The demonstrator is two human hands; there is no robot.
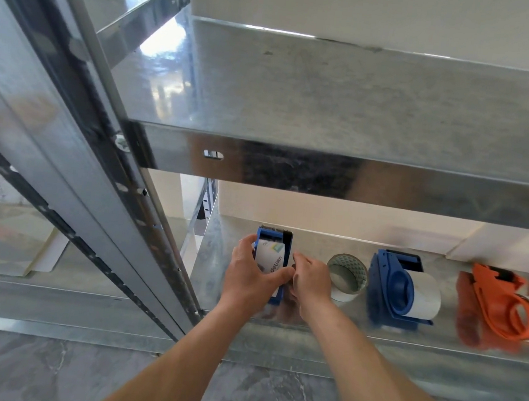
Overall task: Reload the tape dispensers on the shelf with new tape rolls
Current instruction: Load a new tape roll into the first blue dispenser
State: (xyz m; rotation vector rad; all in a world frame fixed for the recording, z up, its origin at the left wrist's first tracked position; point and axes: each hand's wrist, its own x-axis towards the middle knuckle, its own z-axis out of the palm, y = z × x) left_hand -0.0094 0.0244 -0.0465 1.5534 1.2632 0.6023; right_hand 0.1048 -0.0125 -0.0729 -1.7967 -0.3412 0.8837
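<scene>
The lower shelf [317, 242] carried every item inspected. Farthest from the fingers, off to the right, lay an orange dispenser [505, 304]. Nearer was a second dispenser [400, 287], blue, on its side and already carrying tape. A spare roll [346, 277] sat just beside the back of the right hand [310, 279], its core opening upward.

The item under work was the dispenser [286, 244], blue, with a white roll [270, 256] sitting in it. The left hand [251, 273] clasped it from the left, fingers curled over the far wall and thumb laid across the roll's near side. Its long axis ran straight away from the person, with the cutter end beyond the fingertips.

The right hand's fingers were curled in at the dispenser's right wall, touching it or nearly so. Whether they pinched anything could not be determined.

Assessment: the tape end probably has to be led away from the fingers toward the cutter. The right hand was the free one, and also the one nearer the spare roll.
</scene>
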